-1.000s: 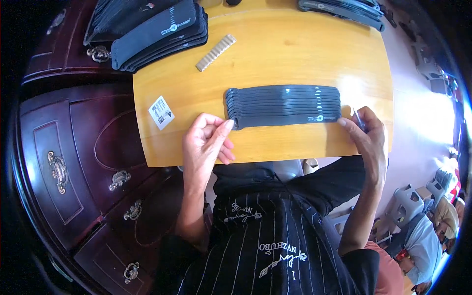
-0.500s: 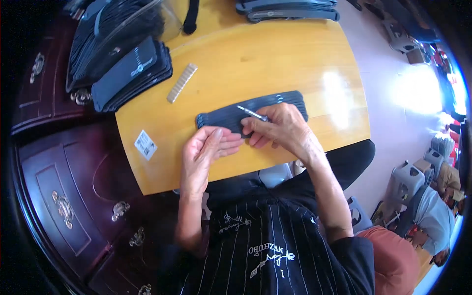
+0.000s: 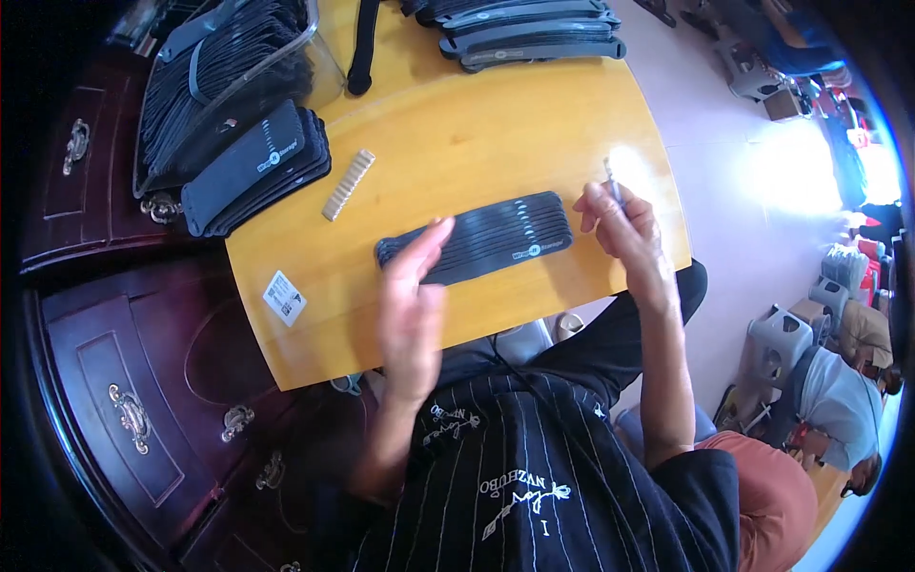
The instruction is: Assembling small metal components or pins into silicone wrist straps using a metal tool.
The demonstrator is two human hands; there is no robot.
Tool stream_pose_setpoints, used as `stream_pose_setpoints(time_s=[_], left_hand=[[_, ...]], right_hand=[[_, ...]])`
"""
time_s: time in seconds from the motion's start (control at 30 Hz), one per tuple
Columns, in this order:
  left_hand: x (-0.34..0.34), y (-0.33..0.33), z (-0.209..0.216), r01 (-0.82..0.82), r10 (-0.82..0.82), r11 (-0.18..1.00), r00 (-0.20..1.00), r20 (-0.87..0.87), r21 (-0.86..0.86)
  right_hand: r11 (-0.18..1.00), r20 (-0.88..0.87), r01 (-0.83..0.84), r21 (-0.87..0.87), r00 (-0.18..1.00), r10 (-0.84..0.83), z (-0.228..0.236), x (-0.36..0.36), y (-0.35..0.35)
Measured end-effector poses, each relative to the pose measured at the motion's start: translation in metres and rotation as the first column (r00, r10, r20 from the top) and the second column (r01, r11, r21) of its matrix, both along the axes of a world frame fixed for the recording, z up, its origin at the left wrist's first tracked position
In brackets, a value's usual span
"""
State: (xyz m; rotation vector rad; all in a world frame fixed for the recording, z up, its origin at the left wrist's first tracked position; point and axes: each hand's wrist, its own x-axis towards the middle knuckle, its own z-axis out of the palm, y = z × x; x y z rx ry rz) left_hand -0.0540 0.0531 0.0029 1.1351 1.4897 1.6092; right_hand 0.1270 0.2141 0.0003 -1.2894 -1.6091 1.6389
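Observation:
A fanned row of dark fabric straps (image 3: 491,238) with white printing lies on the yellow wooden table (image 3: 457,143) in front of me. My left hand (image 3: 410,315), blurred by motion, is open with its fingers stretched out over the left end of the row. Whether it touches the straps I cannot tell. To the right of the row, my right hand (image 3: 627,234) is closed on a slim silver pen-like tool (image 3: 612,176), its tip pointing up and away from me. The tool's lower part is hidden in the fingers.
More dark straps (image 3: 243,167) are stacked at the left beside a clear bin (image 3: 329,67) full of them. Another pile (image 3: 534,38) lies at the far edge. A ridged beige strip (image 3: 349,185) and a white label (image 3: 283,297) rest on the table. People sit at the right.
My right hand has moved right, off the straps, with the tool now pointing upward. My left hand has turned and reached forward over the left end. The row of straps is more exposed.

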Motion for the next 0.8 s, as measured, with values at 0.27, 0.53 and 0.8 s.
stream_pose_setpoints(time_s=[0.27, 0.53, 0.8], left_hand=[[0.034, 0.063, -0.031, -0.164, -0.148, 0.949, 0.519, -0.842, -0.268], [0.039, 0.064, -0.026, -0.257, -0.266, 0.876, 0.449, -0.853, -0.408], [-0.007, 0.025, -0.008, -0.296, -0.210, 0.881, 0.454, -0.866, -0.369]], right_hand=[[0.830, 0.577, -0.213, 0.516, 0.803, -0.152, -0.014, -0.037, -0.012], [0.760, 0.669, -0.366, 0.537, 0.734, -0.119, -0.021, -0.042, -0.016], [0.826, 0.672, -0.314, 0.468, 0.734, -0.102, -0.005, -0.040, -0.004]])
